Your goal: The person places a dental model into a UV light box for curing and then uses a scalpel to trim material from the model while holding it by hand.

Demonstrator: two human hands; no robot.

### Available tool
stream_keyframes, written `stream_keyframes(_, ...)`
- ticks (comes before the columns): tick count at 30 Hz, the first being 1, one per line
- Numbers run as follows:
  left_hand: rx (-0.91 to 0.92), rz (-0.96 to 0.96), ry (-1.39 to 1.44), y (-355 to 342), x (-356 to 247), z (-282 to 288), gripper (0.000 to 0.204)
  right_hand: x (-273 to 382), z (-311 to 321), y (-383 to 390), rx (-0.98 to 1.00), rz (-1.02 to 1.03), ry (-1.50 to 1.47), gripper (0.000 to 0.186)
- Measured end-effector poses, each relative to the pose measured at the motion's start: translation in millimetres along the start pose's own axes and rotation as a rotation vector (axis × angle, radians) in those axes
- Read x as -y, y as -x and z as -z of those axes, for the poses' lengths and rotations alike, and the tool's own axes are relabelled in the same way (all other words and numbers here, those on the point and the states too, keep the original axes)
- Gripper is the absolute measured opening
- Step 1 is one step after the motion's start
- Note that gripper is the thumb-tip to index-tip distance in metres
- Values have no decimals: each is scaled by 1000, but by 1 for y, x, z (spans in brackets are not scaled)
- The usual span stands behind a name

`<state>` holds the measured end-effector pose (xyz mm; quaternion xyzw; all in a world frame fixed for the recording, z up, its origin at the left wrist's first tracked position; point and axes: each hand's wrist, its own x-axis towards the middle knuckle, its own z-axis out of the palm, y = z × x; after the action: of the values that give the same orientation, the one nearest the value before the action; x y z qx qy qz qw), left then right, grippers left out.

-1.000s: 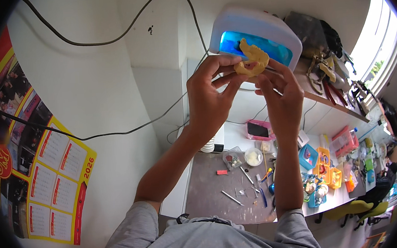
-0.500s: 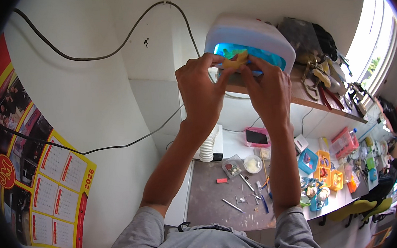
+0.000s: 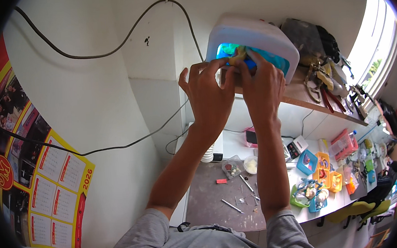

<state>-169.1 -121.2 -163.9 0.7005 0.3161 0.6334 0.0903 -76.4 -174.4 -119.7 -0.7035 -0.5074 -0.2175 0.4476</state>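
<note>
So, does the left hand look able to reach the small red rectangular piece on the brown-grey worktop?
Probably yes: nothing covers the red piece, though the left hand would first have to leave the irregular yellow piece at the white blue-lit device.

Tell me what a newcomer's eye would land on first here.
Most likely the white box glowing blue inside, on the shelf at the top, right of centre. Next, the left hand and right hand raised to its opening, fingers at a yellowish piece. Then perhaps the big red-and-yellow calendar on the wall at far left.
</note>
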Motion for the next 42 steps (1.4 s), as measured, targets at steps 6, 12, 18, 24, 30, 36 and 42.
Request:
stream_keyframes(6,-46,-65,-59,4,2,-2,20,8,-6,3,-78,-29,-49,31)
stream_keyframes(12,-91,-59,-27,3,5,-3,19,7,-15,1,-120,-19,-73,28)
stream_keyframes(18,-89,-20,54,4,9,0,21,13,-18,1,-134,-1,-119,26)
stream_keyframes(24,-197,-94,36,7,13,-6,15,16,-18,-2,-82,-43,-117,24)
stream_keyframes(30,-129,-37,78,14,14,-6,26,14,-20,-2,-96,-8,-122,23)
stream_keyframes(36,-83,-13,77,16,14,-3,30,17,-19,-2,-84,2,-129,22)
stream_keyframes(42,-112,-31,55,15,16,-5,31,20,-20,-3,-68,-17,-151,22)
